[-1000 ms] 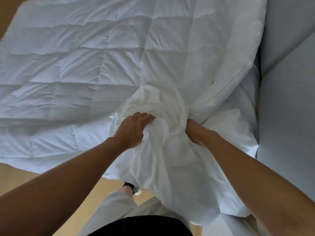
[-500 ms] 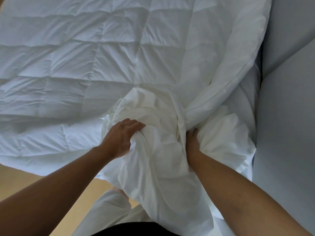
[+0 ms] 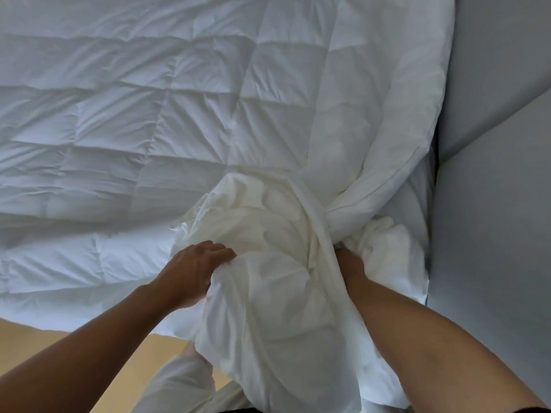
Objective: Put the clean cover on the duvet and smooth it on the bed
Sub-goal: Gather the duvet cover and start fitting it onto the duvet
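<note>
The left hand [image 3: 193,272] is gripping a gathered fold of the cover [image 3: 268,299], with its fingers curled over the bunch. It is probably holding the fabric's opening up while a corner of the duvet [image 3: 149,129] is being worked inside. The right hand [image 3: 350,263] is reaching into the folds just right of that bunch, where the duvet's near right edge is being drawn into a twist. Its fingers are buried in cloth, so I cannot tell whether they are pinching or lying flat. Judging from this, a corner is being fed into the cover and most of the job is yet to come.

The duvet is lying spread across the bed, filling the left and far parts of the scene. It is showing cool white, quilted in puffy squares, with its near edge hanging over the wooden floor [image 3: 35,341]. The cover is sitting on the duvet's near right part. It is looking creamier, thinner and heavily creased, and is trailing down toward the person's legs, with a grey padded surface [image 3: 492,234] running along the right
</note>
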`<state>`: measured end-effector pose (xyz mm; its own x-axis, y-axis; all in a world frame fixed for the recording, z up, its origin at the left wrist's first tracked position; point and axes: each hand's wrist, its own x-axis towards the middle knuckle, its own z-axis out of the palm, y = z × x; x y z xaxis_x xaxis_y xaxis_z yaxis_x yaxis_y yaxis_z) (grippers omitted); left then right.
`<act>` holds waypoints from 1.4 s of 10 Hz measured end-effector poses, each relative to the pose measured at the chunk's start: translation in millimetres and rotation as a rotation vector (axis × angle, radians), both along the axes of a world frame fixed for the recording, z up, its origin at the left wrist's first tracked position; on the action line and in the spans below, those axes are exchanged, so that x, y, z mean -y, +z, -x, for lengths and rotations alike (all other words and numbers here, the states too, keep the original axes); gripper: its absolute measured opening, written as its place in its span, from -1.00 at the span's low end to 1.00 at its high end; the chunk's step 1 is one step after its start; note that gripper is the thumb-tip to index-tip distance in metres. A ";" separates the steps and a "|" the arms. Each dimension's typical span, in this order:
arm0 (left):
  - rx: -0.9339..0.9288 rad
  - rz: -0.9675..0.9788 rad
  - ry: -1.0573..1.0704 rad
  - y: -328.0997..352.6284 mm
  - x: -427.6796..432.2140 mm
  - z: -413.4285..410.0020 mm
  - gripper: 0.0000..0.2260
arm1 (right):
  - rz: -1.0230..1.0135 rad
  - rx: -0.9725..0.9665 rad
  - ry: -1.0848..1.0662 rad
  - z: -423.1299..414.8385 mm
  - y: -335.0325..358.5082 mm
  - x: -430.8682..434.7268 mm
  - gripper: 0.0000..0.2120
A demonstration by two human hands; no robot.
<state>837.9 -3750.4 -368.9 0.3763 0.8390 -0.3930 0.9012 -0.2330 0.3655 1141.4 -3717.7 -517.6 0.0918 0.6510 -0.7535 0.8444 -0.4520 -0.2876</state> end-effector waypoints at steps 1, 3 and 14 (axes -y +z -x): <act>-0.050 0.075 -0.007 4.6 8.1 13.3 -0.75 | -0.039 0.113 0.132 -21.7 24.6 -28.9 -0.70; -0.095 0.050 -0.057 26.0 -1.2 -1.9 -0.61 | -0.095 0.120 -0.074 -79.8 95.2 -85.7 -0.64; 0.055 0.022 0.009 57.9 8.6 77.8 -0.65 | -0.098 0.118 -0.124 -112.9 -17.7 -18.3 -0.51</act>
<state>760.1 -3759.1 -311.0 0.3901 0.8338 -0.3906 0.8817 -0.2160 0.4196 1254.3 -3699.5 -535.4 0.2603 0.6986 -0.6665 0.8142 -0.5298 -0.2374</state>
